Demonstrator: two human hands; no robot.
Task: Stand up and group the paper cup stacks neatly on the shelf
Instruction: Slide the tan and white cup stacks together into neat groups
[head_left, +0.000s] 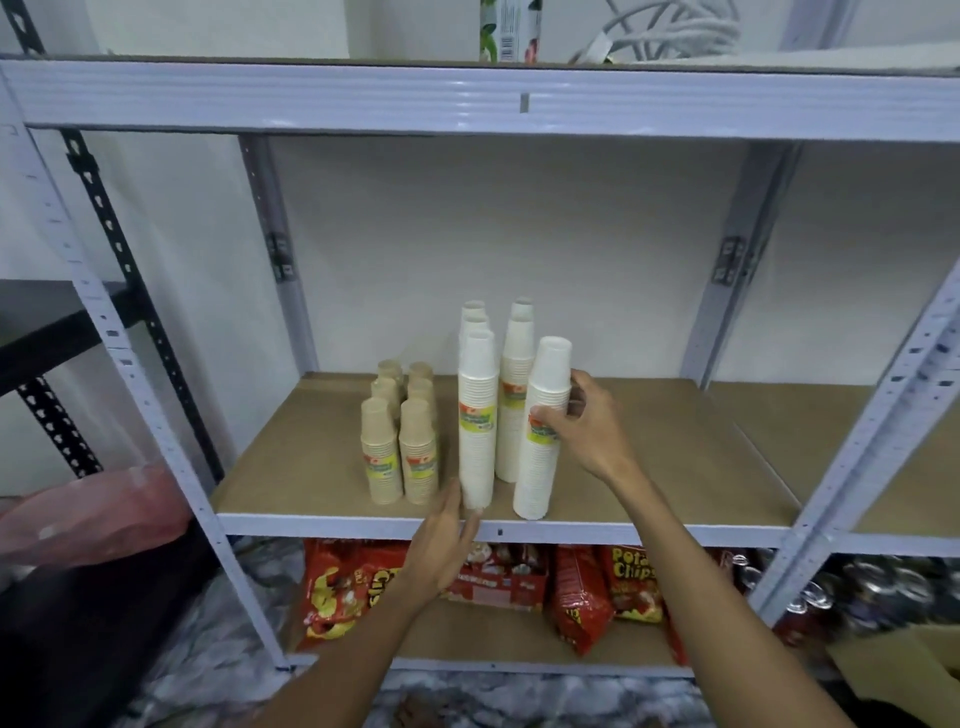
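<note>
Several tall white paper cup stacks (478, 415) stand upright in two rows on the brown shelf board (649, 467). My right hand (582, 421) grips the front right white stack (543, 431) around its label, and that stack leans slightly. My left hand (447, 540) rests with open fingers against the base of the front left white stack, at the shelf's front edge. Left of the white stacks, several shorter brown paper cup stacks (400, 441) stand upright in two rows.
The white metal shelf frame (467, 98) has an upper beam overhead and uprights on both sides. Red chip bags (582, 592) and cans (883, 587) fill the shelf below. A pink bag (93, 514) lies at the left, beside a black rack (47, 322).
</note>
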